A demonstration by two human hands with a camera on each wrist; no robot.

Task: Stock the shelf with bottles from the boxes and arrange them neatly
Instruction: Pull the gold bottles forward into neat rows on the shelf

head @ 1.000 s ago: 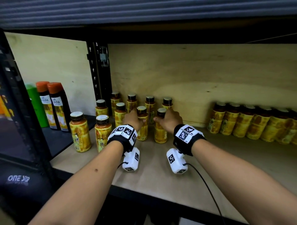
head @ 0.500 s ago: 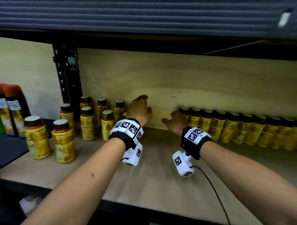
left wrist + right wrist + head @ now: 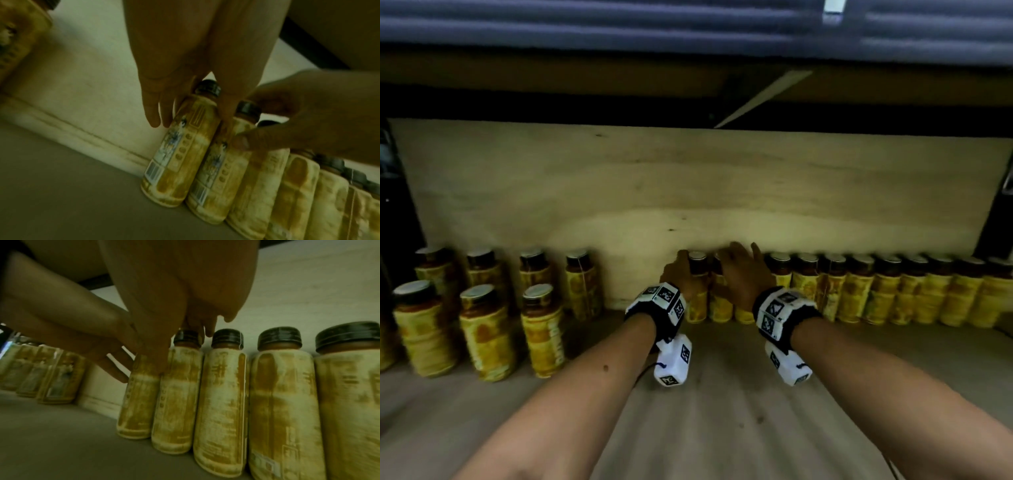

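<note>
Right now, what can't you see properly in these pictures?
- The label words on the bottles: blurred in all three views.
- The caps of two bottles, head view: the right hand covers them.
- The boxes: outside every view.
- The left hand, head view: its fingers go behind the end bottle.

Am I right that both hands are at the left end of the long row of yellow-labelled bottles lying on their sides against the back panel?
Not quite: the bottles stand upright, caps up, as the right wrist view shows. The rest holds: the left hand and right hand are at the left end of the long row of yellow-labelled bottles against the back panel.
</note>
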